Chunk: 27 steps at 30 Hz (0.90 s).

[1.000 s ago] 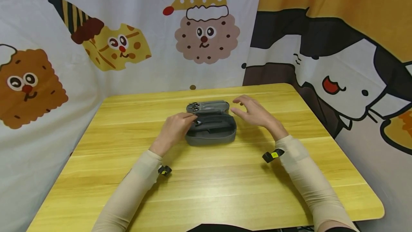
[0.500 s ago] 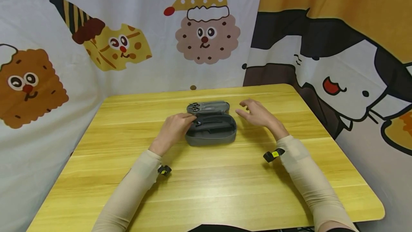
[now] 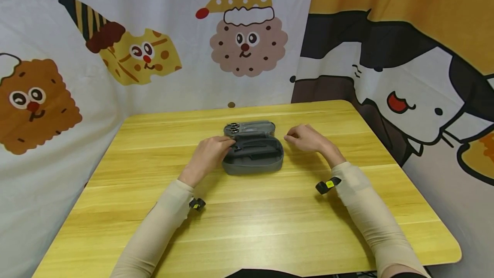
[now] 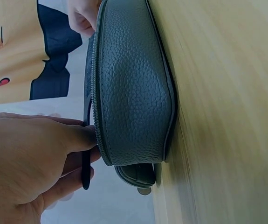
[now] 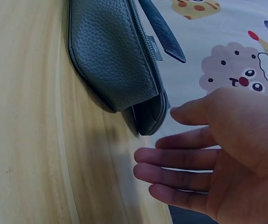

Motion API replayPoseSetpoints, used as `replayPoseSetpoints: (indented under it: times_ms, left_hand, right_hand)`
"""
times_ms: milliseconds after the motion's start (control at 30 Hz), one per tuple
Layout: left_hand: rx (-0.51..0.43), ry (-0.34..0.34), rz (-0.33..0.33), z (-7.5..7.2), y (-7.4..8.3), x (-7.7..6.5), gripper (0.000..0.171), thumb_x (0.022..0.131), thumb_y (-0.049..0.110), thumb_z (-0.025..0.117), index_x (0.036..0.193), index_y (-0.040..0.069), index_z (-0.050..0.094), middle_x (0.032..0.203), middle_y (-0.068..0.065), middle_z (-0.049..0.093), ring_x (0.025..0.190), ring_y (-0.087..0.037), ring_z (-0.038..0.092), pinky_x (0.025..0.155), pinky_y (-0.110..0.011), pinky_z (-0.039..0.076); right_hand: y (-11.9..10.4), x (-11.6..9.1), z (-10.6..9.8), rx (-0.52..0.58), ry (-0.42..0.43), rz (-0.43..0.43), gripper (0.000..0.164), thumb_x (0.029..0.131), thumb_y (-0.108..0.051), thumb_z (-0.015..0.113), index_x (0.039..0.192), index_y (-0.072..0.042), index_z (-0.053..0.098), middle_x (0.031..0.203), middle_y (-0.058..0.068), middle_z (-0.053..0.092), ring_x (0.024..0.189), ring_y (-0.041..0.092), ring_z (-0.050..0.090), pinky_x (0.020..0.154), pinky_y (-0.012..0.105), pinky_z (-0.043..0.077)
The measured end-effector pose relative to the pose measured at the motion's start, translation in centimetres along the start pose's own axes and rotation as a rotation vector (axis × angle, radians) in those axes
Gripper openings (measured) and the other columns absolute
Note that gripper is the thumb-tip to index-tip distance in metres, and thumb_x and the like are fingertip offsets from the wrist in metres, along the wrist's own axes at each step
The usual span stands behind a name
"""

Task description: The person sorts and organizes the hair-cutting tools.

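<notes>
Flat black toothed comb above open grey pebbled zip case, head-view centre.
I observe the left hand pinching the comb; the right hand, fingers relaxed, holds nothing, right of the case.

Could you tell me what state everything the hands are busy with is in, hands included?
Gray case: open, resting on the table.
Lid: folded back, away from the person.
Zipper: undone.
Dark comb: held over the open case.
Metal rings: at the lid's left end, perhaps scissors handles.
Left hand: pinching the comb.
Right hand: empty, beside the case.
</notes>
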<state>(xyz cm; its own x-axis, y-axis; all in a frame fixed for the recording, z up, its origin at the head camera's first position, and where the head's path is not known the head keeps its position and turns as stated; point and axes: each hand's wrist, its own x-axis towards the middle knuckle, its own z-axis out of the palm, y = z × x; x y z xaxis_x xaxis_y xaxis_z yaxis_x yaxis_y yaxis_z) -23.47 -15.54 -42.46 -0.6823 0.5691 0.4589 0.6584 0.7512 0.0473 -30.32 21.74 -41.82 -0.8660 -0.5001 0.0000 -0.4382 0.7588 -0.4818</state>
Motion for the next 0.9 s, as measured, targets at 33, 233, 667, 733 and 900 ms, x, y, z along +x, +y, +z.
replayPoseSetpoints:
  times_ms: [33, 233, 667, 733, 900]
  left_hand:
    - [-0.001, -0.003, -0.001, 0.0, 0.0, 0.0, 0.024, 0.105, 0.005, 0.079, 0.128, 0.003, 0.084, 0.126, -0.015, 0.086, 0.110, -0.033, 0.085, 0.091, -0.047, 0.071]
    - [-0.001, -0.018, -0.010, 0.1, 0.0, 0.0, 0.023, 0.106, 0.005, 0.078, 0.128, 0.003, 0.084, 0.127, -0.014, 0.085, 0.111, -0.033, 0.084, 0.091, -0.047, 0.071]
    - [-0.012, -0.041, -0.031, 0.1, -0.1, 0.1, 0.022, 0.106, 0.004, 0.078, 0.127, 0.003, 0.084, 0.122, -0.014, 0.086, 0.106, -0.033, 0.085, 0.088, -0.048, 0.071]
    - [-0.007, -0.050, -0.031, 0.2, -0.1, 0.1, 0.022, 0.106, 0.004, 0.078, 0.127, 0.004, 0.084, 0.122, -0.013, 0.086, 0.107, -0.033, 0.085, 0.088, -0.047, 0.071]
    - [0.007, -0.094, -0.044, 0.3, 0.0, 0.1, 0.021, 0.106, 0.004, 0.077, 0.126, 0.006, 0.084, 0.125, -0.012, 0.086, 0.106, -0.031, 0.085, 0.087, -0.046, 0.072]
  right_hand:
    - [0.0, 0.0, 0.0, 0.005, -0.011, -0.011, 0.034, 0.119, -0.026, 0.059, 0.128, -0.002, 0.082, 0.108, 0.014, 0.082, 0.082, 0.019, 0.067, 0.082, 0.042, 0.057]
    - [-0.1, 0.2, 0.3, 0.070, -0.086, -0.053, 0.034, 0.120, -0.022, 0.058, 0.103, -0.006, 0.082, 0.086, 0.012, 0.073, 0.065, 0.015, 0.051, 0.070, 0.035, 0.046]
    - [-0.3, 0.4, 0.8, 0.122, -0.092, -0.051, 0.035, 0.121, -0.026, 0.054, 0.118, -0.008, 0.084, 0.096, 0.009, 0.083, 0.087, 0.024, 0.079, 0.079, 0.037, 0.065]
    - [-0.4, 0.5, 0.9, 0.138, -0.088, -0.058, 0.035, 0.121, -0.026, 0.055, 0.118, -0.008, 0.084, 0.095, 0.010, 0.082, 0.086, 0.025, 0.079, 0.078, 0.037, 0.064]
    - [-0.5, 0.6, 1.1, 0.163, -0.095, -0.076, 0.033, 0.120, -0.026, 0.057, 0.117, -0.007, 0.084, 0.091, 0.010, 0.081, 0.080, 0.025, 0.077, 0.076, 0.037, 0.062]
